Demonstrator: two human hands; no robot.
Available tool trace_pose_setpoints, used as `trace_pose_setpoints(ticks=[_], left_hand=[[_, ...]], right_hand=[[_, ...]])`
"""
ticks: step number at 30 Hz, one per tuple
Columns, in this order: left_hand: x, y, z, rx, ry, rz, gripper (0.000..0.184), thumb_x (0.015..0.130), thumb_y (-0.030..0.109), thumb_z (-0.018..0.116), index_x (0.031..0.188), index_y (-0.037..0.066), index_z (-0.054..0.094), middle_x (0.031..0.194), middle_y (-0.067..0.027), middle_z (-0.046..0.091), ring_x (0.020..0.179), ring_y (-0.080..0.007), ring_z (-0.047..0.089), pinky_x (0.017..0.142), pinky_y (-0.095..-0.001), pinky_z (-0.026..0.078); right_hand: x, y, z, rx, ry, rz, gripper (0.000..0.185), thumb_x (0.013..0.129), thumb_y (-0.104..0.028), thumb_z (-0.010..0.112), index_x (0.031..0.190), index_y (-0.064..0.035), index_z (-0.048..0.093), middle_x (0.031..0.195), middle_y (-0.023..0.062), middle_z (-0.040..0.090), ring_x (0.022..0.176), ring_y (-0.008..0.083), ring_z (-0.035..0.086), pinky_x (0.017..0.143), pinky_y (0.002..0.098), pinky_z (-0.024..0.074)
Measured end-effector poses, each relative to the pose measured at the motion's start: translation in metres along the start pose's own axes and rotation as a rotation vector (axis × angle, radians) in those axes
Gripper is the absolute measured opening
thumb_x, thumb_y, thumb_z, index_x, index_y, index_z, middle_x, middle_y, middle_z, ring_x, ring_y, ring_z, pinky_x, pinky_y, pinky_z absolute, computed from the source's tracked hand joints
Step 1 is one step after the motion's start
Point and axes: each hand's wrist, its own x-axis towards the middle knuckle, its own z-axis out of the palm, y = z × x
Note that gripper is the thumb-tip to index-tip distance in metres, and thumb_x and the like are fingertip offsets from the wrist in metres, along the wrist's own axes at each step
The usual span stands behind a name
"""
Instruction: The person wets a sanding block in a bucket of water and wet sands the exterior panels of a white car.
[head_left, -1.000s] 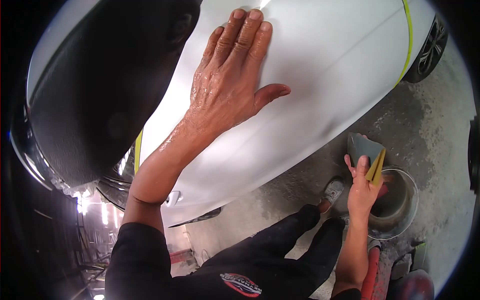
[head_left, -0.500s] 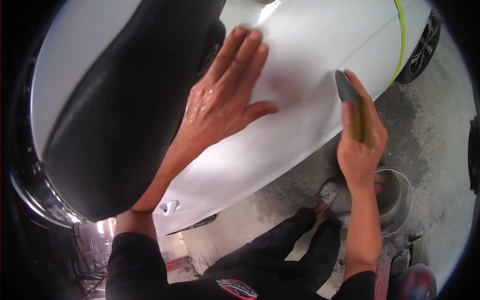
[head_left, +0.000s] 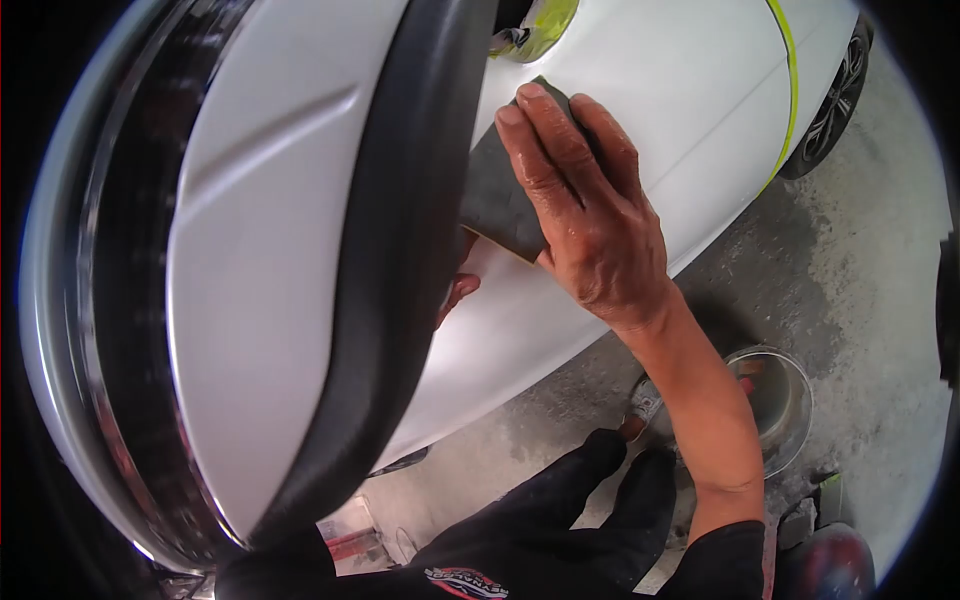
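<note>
With right hand [head_left: 608, 240] across sheet [head_left: 500, 190] over panel [head_left: 690, 80] and left hand [head_left: 461, 289] mostly hidden, both grips unclear, seems to be placing sheet, needing even pressure.

Gray concrete floor [head_left: 870, 270], stained darker in patches, below and outward of the right hand [head_left: 605, 225]. Round bucket [head_left: 806, 400] stands on it beside the right forearm, rubble [head_left: 798, 522] nearer the elbow. Shoe [head_left: 645, 402] on the floor inward of that forearm; car wheel [head_left: 838, 100] past the hand.
</note>
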Motion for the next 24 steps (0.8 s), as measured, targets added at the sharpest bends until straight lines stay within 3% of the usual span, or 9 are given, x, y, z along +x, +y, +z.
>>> trace_pose_setpoints(ticks=[7, 11, 15, 17, 19, 20, 24], left_hand=[[0.007, 0.011, -0.001, -0.071, 0.034, -0.033, 0.049, 0.096, 0.032, 0.062, 0.13, -0.004, 0.062, 0.148, -0.0261, 0.047, 0.145, -0.0419, 0.037, 0.118, -0.0546, 0.03], [0.011, 0.004, -0.002, -0.118, 0.074, 0.017, 0.051, 0.099, 0.033, 0.058, 0.136, -0.003, 0.058, 0.148, -0.0251, 0.048, 0.143, -0.043, 0.039, 0.117, -0.0551, 0.03], [0.01, 0.004, 0.0, -0.058, 0.076, 0.012, 0.051, 0.102, 0.036, 0.052, 0.136, -0.003, 0.058, 0.147, -0.0242, 0.049, 0.142, -0.0436, 0.04, 0.116, -0.0554, 0.032], [0.009, 0.009, 0.001, -0.049, 0.102, -0.032, 0.052, 0.103, 0.037, 0.05, 0.135, -0.003, 0.059, 0.147, -0.0244, 0.049, 0.142, -0.0434, 0.041, 0.116, -0.0553, 0.032], [0.011, 0.011, -0.005, -0.026, 0.046, -0.04, 0.052, 0.104, 0.039, 0.048, 0.133, -0.003, 0.06, 0.146, -0.0248, 0.05, 0.142, -0.0428, 0.041, 0.116, -0.0551, 0.032], [0.012, 0.01, -0.006, -0.019, 0.028, -0.039, 0.053, 0.104, 0.039, 0.048, 0.133, -0.003, 0.06, 0.146, -0.0247, 0.05, 0.142, -0.0427, 0.041, 0.116, -0.0551, 0.033], [0.01, 0.01, -0.007, -0.009, 0.016, -0.044, 0.052, 0.105, 0.038, 0.046, 0.133, -0.003, 0.06, 0.147, -0.0242, 0.049, 0.143, -0.042, 0.04, 0.116, -0.054, 0.032]], right_hand=[[0.008, 0.02, -0.002, -0.059, 0.026, -0.086, 0.05, 0.082, -0.009, 0.066, 0.131, -0.0004, 0.061, 0.146, 0.0113, 0.049, 0.125, 0.0355, 0.049, 0.097, 0.0408, 0.0529], [0.024, 0.038, -0.014, -0.031, 0.061, 0.008, 0.046, 0.079, -0.008, 0.067, 0.124, -0.0009, 0.064, 0.141, 0.0096, 0.053, 0.123, 0.034, 0.05, 0.096, 0.0406, 0.0531], [0.017, 0.036, -0.008, 0.005, 0.072, -0.087, 0.055, 0.074, -0.015, 0.076, 0.128, -0.0064, 0.066, 0.133, 0.0057, 0.063, 0.117, 0.0296, 0.058, 0.101, 0.0375, 0.0483], [0.022, 0.051, -0.012, 0.033, 0.085, -0.08, 0.056, 0.073, -0.011, 0.076, 0.128, -0.0074, 0.066, 0.133, 0.0044, 0.063, 0.117, 0.0294, 0.058, 0.101, 0.0374, 0.0486], [0.028, 0.06, -0.02, 0.061, 0.064, -0.083, 0.052, 0.075, -0.007, 0.073, 0.126, -0.0025, 0.065, 0.134, 0.0108, 0.061, 0.117, 0.0333, 0.058, 0.102, 0.0392, 0.0486], [0.032, 0.063, -0.025, 0.073, 0.036, -0.091, 0.046, 0.079, -0.003, 0.069, 0.124, 0.0029, 0.065, 0.135, 0.0179, 0.06, 0.118, 0.0373, 0.059, 0.103, 0.0411, 0.0483], [0.026, 0.067, -0.008, -0.022, 0.177, -0.238, 0.039, 0.076, 0.004, 0.068, 0.115, 0.0065, 0.069, 0.123, 0.0205, 0.065, 0.112, 0.0372, 0.061, 0.1, 0.0441, 0.0502]])
